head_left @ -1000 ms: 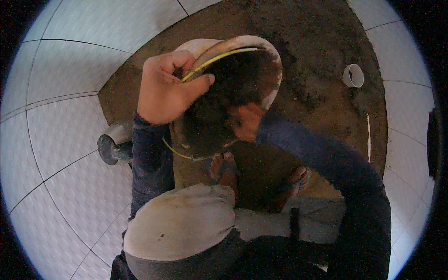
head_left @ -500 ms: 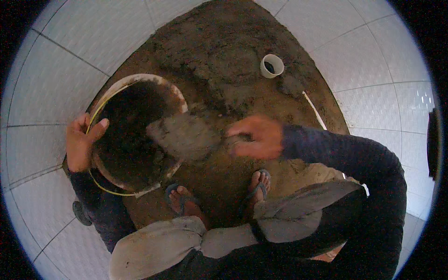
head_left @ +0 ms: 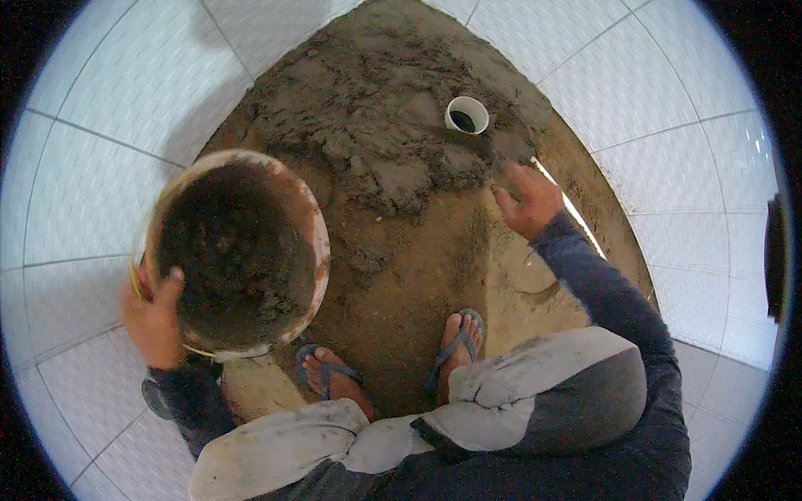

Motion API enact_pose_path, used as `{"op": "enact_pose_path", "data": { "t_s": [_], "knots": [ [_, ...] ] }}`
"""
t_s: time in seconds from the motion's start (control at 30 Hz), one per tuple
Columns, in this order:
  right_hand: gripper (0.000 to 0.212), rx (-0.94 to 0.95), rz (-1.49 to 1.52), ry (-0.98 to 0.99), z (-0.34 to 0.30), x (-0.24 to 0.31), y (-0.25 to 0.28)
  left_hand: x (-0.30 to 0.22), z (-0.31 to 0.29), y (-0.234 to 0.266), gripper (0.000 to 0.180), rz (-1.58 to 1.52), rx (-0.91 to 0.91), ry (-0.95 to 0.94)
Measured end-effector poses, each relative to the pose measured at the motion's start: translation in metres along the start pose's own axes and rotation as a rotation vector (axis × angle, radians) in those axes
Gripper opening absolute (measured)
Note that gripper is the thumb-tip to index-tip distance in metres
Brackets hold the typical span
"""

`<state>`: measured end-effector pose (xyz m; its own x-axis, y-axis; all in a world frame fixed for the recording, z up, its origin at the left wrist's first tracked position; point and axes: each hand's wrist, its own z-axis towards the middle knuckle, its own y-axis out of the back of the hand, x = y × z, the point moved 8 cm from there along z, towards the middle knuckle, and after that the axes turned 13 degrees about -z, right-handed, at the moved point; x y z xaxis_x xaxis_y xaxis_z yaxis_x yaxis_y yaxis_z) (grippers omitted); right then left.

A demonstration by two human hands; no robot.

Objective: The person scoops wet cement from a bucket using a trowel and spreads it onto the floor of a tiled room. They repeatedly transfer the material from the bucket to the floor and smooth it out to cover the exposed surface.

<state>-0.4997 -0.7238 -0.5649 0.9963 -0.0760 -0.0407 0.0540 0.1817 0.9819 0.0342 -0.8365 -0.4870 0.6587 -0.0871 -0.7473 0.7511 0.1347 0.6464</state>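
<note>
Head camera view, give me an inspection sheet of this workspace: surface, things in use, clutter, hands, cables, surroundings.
Surface: brown floor, its far part covered with rough, dark, wet-looking material.
Things in use: pale-rimmed bucket with a yellow handle, dark mix inside.
Clutter: short white tube amid the dark material; thin white strip toward the right.
Left hand: grips the bucket's left side, thumb at the rim.
Right hand: by the material's near right edge; whether it holds anything cannot be told.
Cables: nothing seen.
Surroundings: pale tiled walls on both sides; the person's sandalled feet on the floor.
</note>
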Motion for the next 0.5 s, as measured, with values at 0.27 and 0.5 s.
{"op": "enact_pose_path", "data": {
  "t_s": [0.27,0.5],
  "knots": [
    [0.051,0.335,0.161,0.477,0.056,0.12,0.063,0.032,0.098,-0.052,0.058,-0.027,0.234,0.071],
    [0.026,0.221,0.12,0.543,0.133,0.339,0.002,0.004,0.098,-0.08,0.046,-0.09,0.37,-0.006]
  ]
}}
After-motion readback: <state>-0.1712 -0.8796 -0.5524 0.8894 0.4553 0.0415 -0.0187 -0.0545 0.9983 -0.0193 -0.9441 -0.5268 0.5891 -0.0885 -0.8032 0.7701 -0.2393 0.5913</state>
